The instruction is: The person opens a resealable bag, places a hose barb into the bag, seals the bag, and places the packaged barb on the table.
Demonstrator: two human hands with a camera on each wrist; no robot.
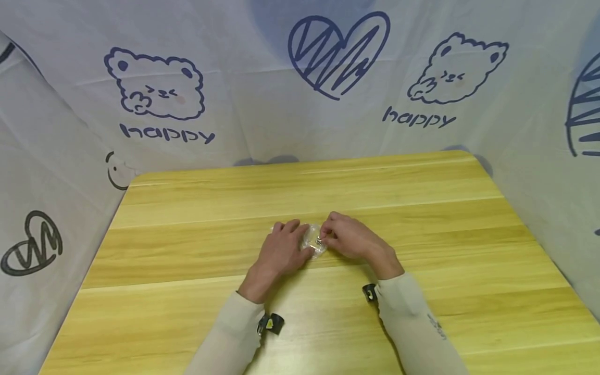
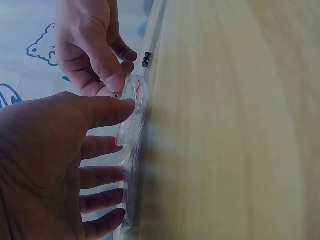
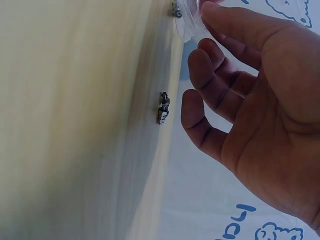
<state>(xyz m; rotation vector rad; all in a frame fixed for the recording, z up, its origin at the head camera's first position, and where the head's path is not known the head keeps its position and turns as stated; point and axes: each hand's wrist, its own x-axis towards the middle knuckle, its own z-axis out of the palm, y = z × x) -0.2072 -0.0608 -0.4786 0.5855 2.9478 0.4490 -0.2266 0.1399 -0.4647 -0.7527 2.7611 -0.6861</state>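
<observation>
My left hand [image 1: 283, 247] lies over a small clear plastic bag [image 1: 315, 245] on the table, its fingers nearly straight. In the left wrist view, the left fingertips touch the side of the bag [image 2: 132, 125], which has a red line near one end. Opposite, my right hand [image 1: 351, 237] pinches a tiny metallic piece [image 2: 118, 94] between thumb and finger at the bag's end; its exact kind is too small to tell. Another small dark-and-silver metal piece [image 3: 163, 107] lies on the wood below the right hand's curled fingers. A similar bit [image 3: 176, 8] shows beside the bag.
The wood-grain table [image 1: 187, 260] extends around both hands. A white cloth [image 1: 248, 94] with blue bear and heart drawings hangs behind and along the sides. Black straps with small devices [image 1: 272, 324] sit at both wrists.
</observation>
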